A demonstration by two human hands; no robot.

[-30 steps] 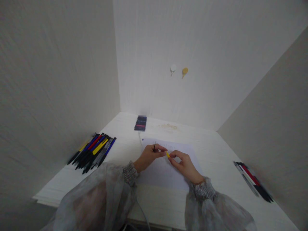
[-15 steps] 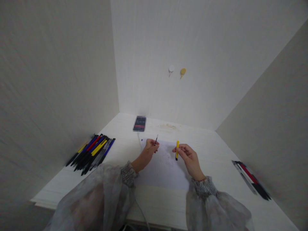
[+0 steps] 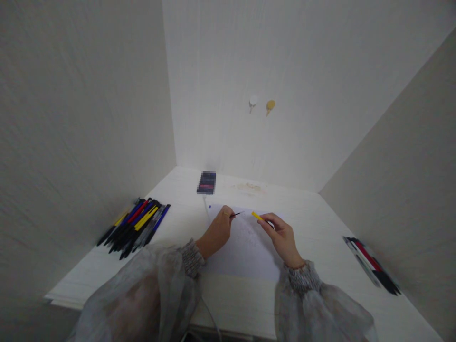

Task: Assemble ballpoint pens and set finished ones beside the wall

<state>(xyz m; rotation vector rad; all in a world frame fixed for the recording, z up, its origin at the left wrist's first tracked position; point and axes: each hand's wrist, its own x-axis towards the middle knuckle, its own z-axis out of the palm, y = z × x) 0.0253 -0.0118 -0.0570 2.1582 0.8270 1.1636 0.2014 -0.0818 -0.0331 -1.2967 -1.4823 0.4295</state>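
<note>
Over the upper part of a white sheet of paper (image 3: 237,263), both my hands are closed on slim pieces. In a pinch, my left hand (image 3: 221,225) holds a thin dark stick (image 3: 237,214) with a paler tip, which looks like a pen refill and points right. My right hand (image 3: 283,235) grips a short yellow pen barrel (image 3: 257,216) near its lower end, and its free end tilts up toward the left. The stick's tip and the barrel's end face each other across a small gap. My fingers hide the rest of both pieces.
A heap of pens (image 3: 137,228) in black, blue, red, yellow and grey lies at the left. Several more pens (image 3: 372,266) lie by the right wall. A blurred dark device (image 3: 206,183) with a white cable stands at the back. Two hooks (image 3: 270,105) are on the wall.
The thin stick has swung from pointing up to pointing right as my left hand turned over. The yellow barrel has tipped from upright to leaning left, toward the stick.
</note>
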